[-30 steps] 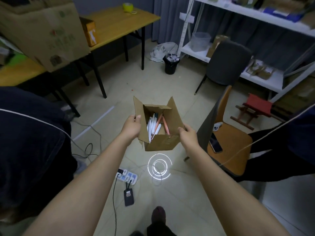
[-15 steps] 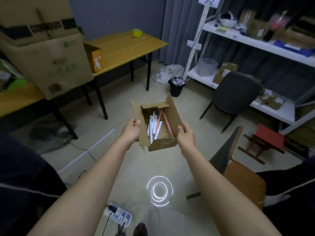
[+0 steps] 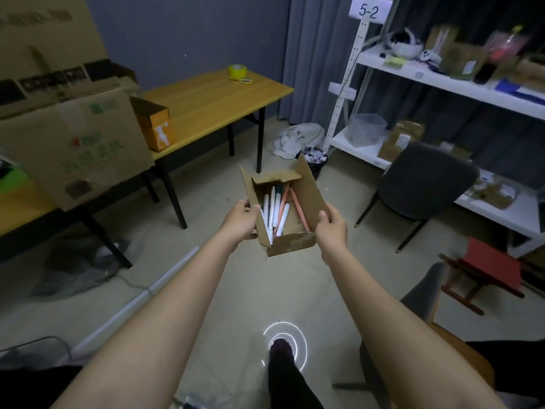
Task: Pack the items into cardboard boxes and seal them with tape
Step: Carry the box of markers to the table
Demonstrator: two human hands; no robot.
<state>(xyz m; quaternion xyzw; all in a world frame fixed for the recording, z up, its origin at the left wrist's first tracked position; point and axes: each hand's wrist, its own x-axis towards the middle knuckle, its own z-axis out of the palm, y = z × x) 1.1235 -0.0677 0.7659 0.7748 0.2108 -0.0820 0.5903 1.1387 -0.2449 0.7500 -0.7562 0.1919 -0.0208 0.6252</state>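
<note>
Carrying the small cardboard box [image 3: 290, 246] of pens [image 3: 277, 211], you grip it with left hand [image 3: 240, 221] and right hand [image 3: 331, 228], flaps open. Next, probably: reach the yellow tape [image 3: 237, 71] at 12 o'clock on the table [image 3: 206, 104].

Reads "5-2" on a white tag [image 3: 368, 10] atop the shelf post [image 3: 346, 81]. Green print on the big cardboard box [image 3: 76, 149] and white marks on the orange box [image 3: 157, 129]: too blurred to read.
</note>
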